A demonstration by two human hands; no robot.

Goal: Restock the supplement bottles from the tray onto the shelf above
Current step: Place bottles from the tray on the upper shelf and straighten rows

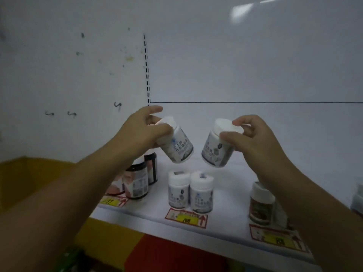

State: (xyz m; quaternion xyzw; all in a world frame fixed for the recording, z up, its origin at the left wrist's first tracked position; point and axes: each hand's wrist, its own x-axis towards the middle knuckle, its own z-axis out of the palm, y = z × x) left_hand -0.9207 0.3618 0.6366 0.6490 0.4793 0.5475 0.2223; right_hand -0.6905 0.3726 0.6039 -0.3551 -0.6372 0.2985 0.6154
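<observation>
My left hand (141, 132) grips a white supplement bottle (178, 146) by its cap end, tilted, above the white shelf (225, 197). In my right hand (253, 138) is a second white bottle (216, 150), held by the lid and leaning the other way. Both bottles hang in the air over two matching white-capped bottles (189, 191) that stand side by side near the shelf's front edge. The tray is out of view.
Two dark-lidded jars (141, 177) stand on the shelf at the left behind my left forearm. A red-labelled bottle (261, 205) stands at the right, partly hidden by my right arm. Price tags (186, 217) run along the shelf front. A white back wall rises behind.
</observation>
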